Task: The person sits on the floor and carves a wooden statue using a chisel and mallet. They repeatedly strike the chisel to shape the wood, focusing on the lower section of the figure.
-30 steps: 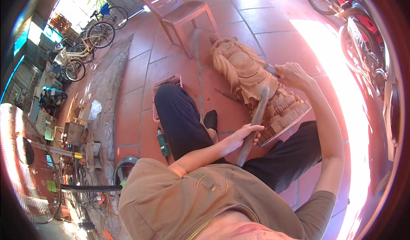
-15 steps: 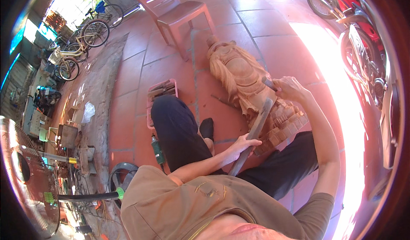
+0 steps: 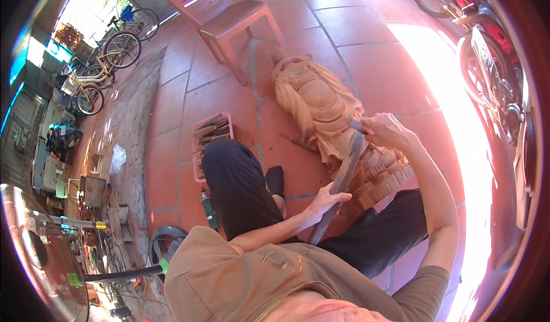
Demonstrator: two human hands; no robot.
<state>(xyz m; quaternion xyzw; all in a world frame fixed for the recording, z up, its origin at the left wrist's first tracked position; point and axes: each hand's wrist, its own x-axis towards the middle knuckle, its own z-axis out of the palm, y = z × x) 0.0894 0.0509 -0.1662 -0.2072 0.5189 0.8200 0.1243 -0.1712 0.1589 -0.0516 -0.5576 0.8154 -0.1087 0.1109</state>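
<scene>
My left hand (image 3: pixel 325 202) is wrapped round a long, dark, flat-sided wooden bar (image 3: pixel 345 176), which slants from my lap up toward the carving. In my right hand (image 3: pixel 388 130) is a short grey tool (image 3: pixel 356 125), its exposed end close by the bar's upper tip; its kind is unclear, and whether the two touch I cannot tell. Beneath and beyond both hands lies a brown carved wooden statue (image 3: pixel 315 96), a robed figure on its back. Its stepped base (image 3: pixel 381 176) is beside my right leg. A thin dark tool (image 3: pixel 298 142) rests on the floor along the statue's left side.
A pink basket (image 3: pixel 231 126) of hand tools stands left of the statue, by my knee. Near it lies a green power tool (image 3: pixel 209 209). A pink plastic chair (image 3: pixel 240 18) is beyond. Bicycles (image 3: pixel 123 50) and a fan (image 3: pixel 43 253) are left, a red motorbike (image 3: pixel 487 64) right.
My right hand has come down slightly, bringing the short tool nearer the bar's upper tip. The left hand keeps its hold. The whole view has shifted a little.
</scene>
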